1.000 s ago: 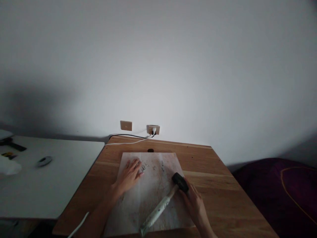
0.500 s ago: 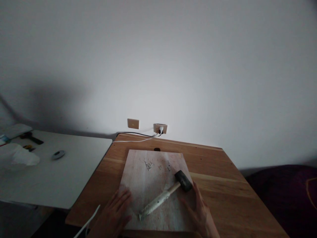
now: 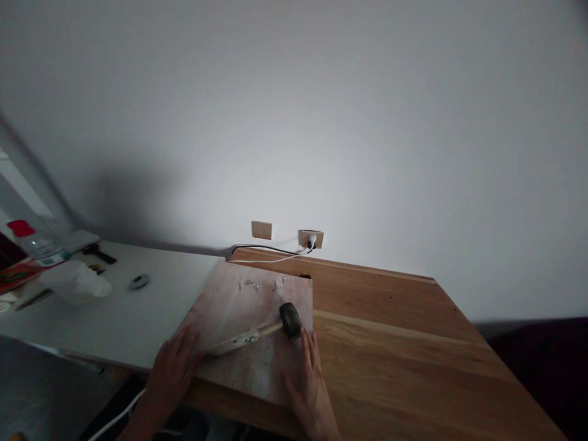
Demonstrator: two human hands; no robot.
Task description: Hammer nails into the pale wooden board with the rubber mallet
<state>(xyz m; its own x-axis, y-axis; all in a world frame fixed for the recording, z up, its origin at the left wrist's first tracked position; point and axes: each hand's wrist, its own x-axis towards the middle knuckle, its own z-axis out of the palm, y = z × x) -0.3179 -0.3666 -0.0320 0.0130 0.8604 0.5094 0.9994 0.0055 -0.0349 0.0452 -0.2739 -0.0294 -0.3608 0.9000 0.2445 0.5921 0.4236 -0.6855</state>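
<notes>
A pale, stained flat board (image 3: 257, 370) lies at an angle across the left part of the wooden table, reaching toward the white tabletop. On it rests a mallet with a black head (image 3: 290, 320) and a light, worn handle (image 3: 236, 342). Several small metal pieces (image 3: 255, 286), perhaps nails or screws, are scattered toward the board's far side. My left hand (image 3: 172, 364) grips the board's near left edge, close to the handle's end. Along the right edge, my right hand (image 3: 310, 386) holds the board, its thumb over the top and its fingertips near the mallet head.
The wooden table (image 3: 390, 355) extends to the right. On the white table (image 3: 156, 306) at left are a grey round object (image 3: 139, 282), a crumpled white bag (image 3: 76, 283), a dark-handled tool (image 3: 100, 253) and a red-capped bottle (image 3: 39, 242). Cords run to a wall outlet (image 3: 311, 239).
Both hands have shifted the board leftward and turned it, with the mallet and metal pieces carried along on top. The view has swung slightly left, bringing the bottle into sight.
</notes>
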